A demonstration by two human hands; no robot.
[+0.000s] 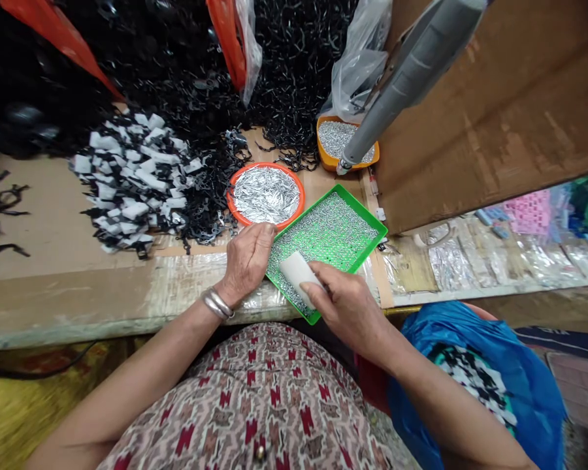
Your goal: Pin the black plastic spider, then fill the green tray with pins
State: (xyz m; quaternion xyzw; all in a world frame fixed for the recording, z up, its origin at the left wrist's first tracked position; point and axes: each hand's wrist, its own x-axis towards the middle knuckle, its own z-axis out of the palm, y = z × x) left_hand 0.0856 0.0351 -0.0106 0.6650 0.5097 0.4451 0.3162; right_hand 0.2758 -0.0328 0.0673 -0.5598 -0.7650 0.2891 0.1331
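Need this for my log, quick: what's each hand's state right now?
Left hand: curled at the left edge of the green tray; whether it grips cannot be told.
Right hand: closed, holding a white block.

You have a plain white block (298, 277) over a bright green tray (362, 256) speckled with silver-grey metal pieces (336, 215), and your silver bracelet (216, 303) gleams near your top (255, 405), a jagged print of dark red, dusky pink, grey and cream. Before you, an orange-red basin (302, 196) rings bright silver slivers (266, 194), a yellow-orange bowl (329, 161) frames silvery bits (337, 137), and a pile of parts (137, 176) shows mottled white and black. Around you are glossy black straps (294, 39), a grey pole (396, 91), a brown cardboard panel (509, 98), a vivid blue plastic bag (529, 405) and mustard-yellow material (34, 418).
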